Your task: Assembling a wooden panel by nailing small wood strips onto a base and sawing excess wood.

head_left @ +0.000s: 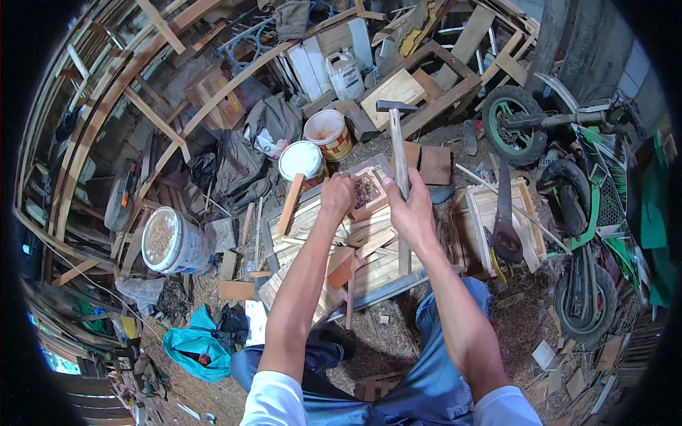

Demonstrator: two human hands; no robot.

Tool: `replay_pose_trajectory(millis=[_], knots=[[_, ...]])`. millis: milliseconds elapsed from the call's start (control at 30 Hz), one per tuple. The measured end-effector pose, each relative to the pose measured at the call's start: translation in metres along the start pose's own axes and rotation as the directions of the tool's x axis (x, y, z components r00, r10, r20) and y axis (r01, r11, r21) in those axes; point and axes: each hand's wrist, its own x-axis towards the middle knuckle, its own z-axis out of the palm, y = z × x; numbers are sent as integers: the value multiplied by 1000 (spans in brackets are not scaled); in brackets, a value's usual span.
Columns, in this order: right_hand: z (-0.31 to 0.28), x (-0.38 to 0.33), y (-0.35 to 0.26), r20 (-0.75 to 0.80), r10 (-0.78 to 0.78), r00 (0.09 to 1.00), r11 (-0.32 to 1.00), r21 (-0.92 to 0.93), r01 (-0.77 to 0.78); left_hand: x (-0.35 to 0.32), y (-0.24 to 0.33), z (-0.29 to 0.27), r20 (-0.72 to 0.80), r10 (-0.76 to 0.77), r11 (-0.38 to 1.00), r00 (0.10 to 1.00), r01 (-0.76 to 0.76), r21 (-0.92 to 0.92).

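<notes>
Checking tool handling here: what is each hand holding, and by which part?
The right hand grips a hammer around the lower part of its wooden handle, head raised. The left hand rests at a small wooden box; its hold cannot be told.

hammer (398, 153) handle partly hidden in right hand (412, 213), small box (367, 190) contents unclear

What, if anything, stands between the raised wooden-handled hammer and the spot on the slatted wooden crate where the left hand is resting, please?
Nothing visible does. The right hand holds the wooden-handled hammer upright, its head above the slatted wooden crate. The left hand rests on the crate beside a small wooden box of nails; only open air lies between.
</notes>
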Motion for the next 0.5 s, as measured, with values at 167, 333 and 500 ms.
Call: replay_pose_trajectory(millis=[167,333,500], knots=[[-1,-5,-19,51,27,998,996,80,-31,-9,-26,7,-82,-10,983,997,-6,-183],[-7,-3,-16,33,20,999,999,28,-21,-22,-4,-23,-205,-61,936,977,-15,-351],[4,-6,-4,66,-15,998,999,-50,19,-50,8,-69,-300,2,884,954,-141,-445]])
